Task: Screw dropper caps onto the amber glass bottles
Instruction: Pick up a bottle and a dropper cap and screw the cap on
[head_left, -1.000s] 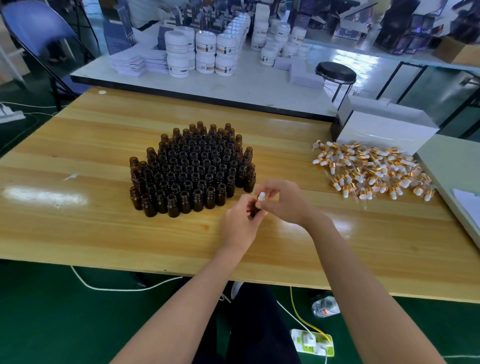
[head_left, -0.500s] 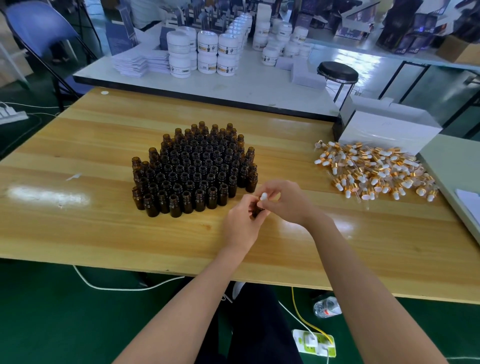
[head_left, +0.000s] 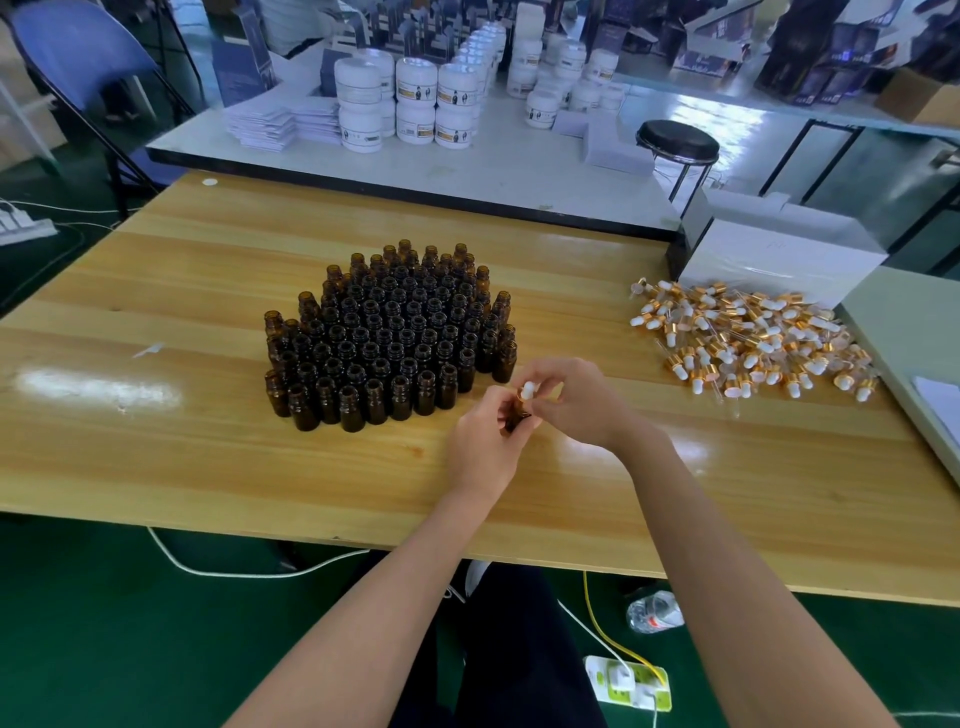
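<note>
Editor: Hands met at the near edge of the table. Which step did the head camera catch?

Worker: Capping, mid-twist as I judged it. My left hand (head_left: 483, 447) was curled round one amber bottle (head_left: 516, 417), just in front of the near right corner of the bottle cluster (head_left: 389, 338). I could not tell whether its base touched the wooden table (head_left: 208, 457). My right hand (head_left: 576, 405) pinched the dropper cap (head_left: 527, 391) low down, and the white bulb poked up between my fingertips. The cap sat on the bottle's neck. How far the thread had run was hidden by my fingers.

Editor: What did the next move call for?

Worker: By my reckoning, light turns until the collar seated, since a thin tube ran down inside the glass. After that the bottle needed a spot apart from the open ones. Then came a reach right to the pile of caps (head_left: 748, 343), which lay well apart from my hands, just beside the white box (head_left: 779, 260).

Editor: And the materials?

Worker: The bottles were small cylinders of dark brown glass with ribbed open necks, upright and packed shoulder to shoulder. The caps had soft-looking white bulbs, shiny gold collars and clear slender tubes, heaped in a loose tangle. The tabletop was pale, glossy wood grain, streaked with glare.
</note>
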